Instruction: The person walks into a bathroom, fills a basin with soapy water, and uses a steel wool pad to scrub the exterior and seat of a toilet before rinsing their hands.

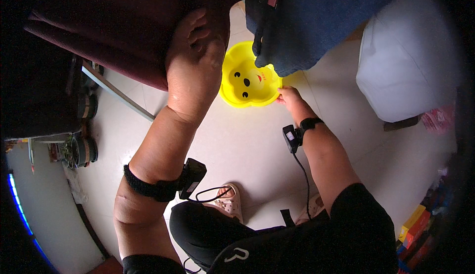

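My right hand [291, 97] grips the near right rim of a yellow plastic basin [232, 96], which has a scalloped outline and a cartoon face inside. My left hand [196, 59] is raised against a dark maroon cloth [122, 40], with its fingers curled. Shadow and folds hide whether they pinch the fabric. To the right hangs a dark blue garment [311, 25], its lower end overlapping the basin in view.
A large white bag-like item [404, 62] stands at the right. Potted plants [83, 149] line the left side, near a pale bar [117, 92] crossing the tiled floor [237, 144]. Colourful boxes [413, 225] lie at lower right. Cables [306, 177] run from my wrist-strapped devices.
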Demonstrator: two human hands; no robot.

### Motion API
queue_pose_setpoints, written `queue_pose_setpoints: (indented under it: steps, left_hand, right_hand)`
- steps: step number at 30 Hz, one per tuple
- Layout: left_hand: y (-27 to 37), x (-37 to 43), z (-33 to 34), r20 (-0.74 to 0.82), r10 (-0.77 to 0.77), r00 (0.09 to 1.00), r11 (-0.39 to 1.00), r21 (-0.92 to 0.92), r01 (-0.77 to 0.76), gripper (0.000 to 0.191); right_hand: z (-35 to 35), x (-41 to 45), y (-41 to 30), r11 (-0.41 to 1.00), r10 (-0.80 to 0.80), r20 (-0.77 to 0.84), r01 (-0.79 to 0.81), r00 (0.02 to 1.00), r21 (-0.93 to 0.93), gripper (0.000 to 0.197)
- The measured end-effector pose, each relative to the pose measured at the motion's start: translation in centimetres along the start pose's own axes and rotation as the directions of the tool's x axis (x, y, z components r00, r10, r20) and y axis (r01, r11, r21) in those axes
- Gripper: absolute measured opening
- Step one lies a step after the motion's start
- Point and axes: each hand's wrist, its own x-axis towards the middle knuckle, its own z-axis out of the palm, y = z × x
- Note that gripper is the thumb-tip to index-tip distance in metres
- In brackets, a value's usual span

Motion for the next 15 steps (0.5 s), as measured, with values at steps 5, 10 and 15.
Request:
queue_pose_setpoints:
  steps: [5, 10, 15]
  left_hand:
    - [0.6, -0.2, 1.1, 0.003, -0.022, 1.0, 1.0, 0.019, 0.022, 0.035]
    - [0.1, -0.2, 0.9, 0.018, 0.027, 0.999, 1.0, -0.003, -0.027, 0.035]
    - [0.1, -0.2, 1.8, 0.033, 0.026, 0.999, 0.998, -0.056, -0.024, 0.037]
  right_hand:
    - [-1.2, -0.2, 0.5, 0.995, -0.063, 0.081, 0.057, 0.995, 0.084, 0.028]
    - [-1.0, -1.1, -0.4, 0.932, -0.327, -0.308, 0.251, 0.893, -0.261, 0.042]
    - [-2.8, 0.5, -1.2, 0.871, -0.471, -0.224, 0.408, 0.853, -0.275, 0.045]
